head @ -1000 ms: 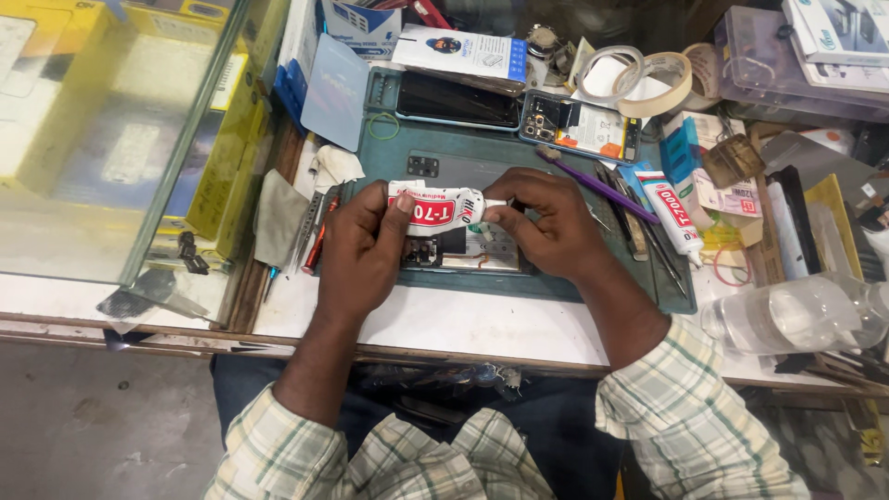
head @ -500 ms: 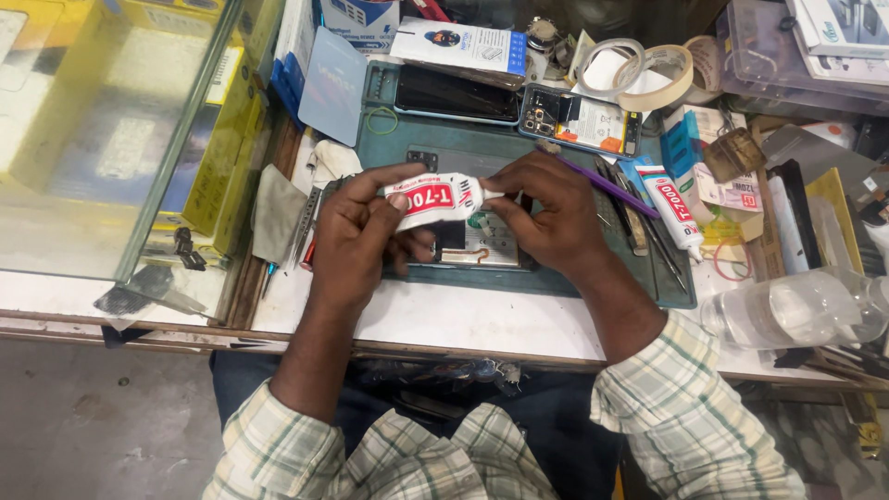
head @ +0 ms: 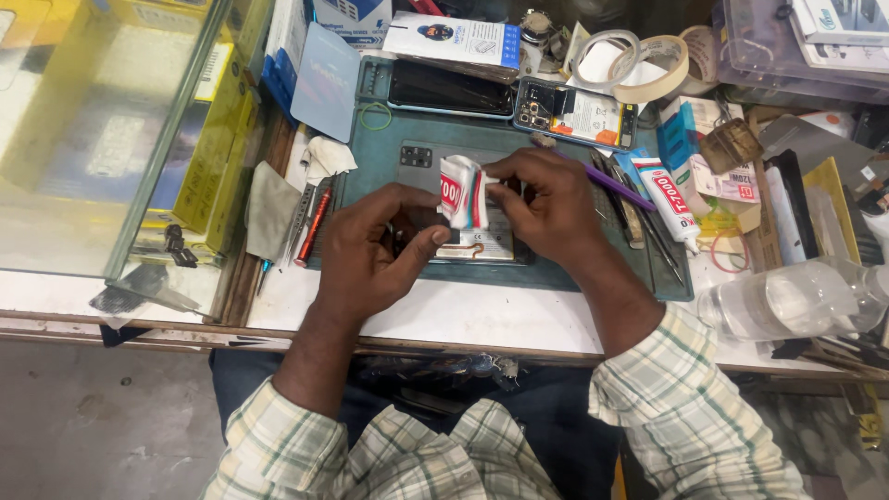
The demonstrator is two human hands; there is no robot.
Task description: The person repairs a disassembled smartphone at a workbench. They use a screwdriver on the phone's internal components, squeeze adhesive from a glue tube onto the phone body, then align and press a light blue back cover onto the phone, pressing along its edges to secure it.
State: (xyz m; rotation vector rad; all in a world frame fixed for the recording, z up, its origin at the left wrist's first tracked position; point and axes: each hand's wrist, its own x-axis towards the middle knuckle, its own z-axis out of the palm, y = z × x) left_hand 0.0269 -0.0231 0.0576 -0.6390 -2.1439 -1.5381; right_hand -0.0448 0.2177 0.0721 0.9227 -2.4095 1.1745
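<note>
My right hand pinches a squeezed white tube with red and green print, holding it upright over an opened phone on the teal work mat. My left hand rests on the mat beside the phone, its thumb stretched toward the tube's base and its fingers curled; I cannot tell whether it touches the tube. The phone's grey back and exposed inside show between both hands.
A second glue tube, a purple-handled tool and tweezers lie right of the mat. Another phone, an open phone, tape rolls, a red screwdriver, a plastic bottle and a glass case surround the mat.
The tube has turned from lying sideways between both hands to standing upright in my right hand. My left hand has let go of it and dropped toward the mat.
</note>
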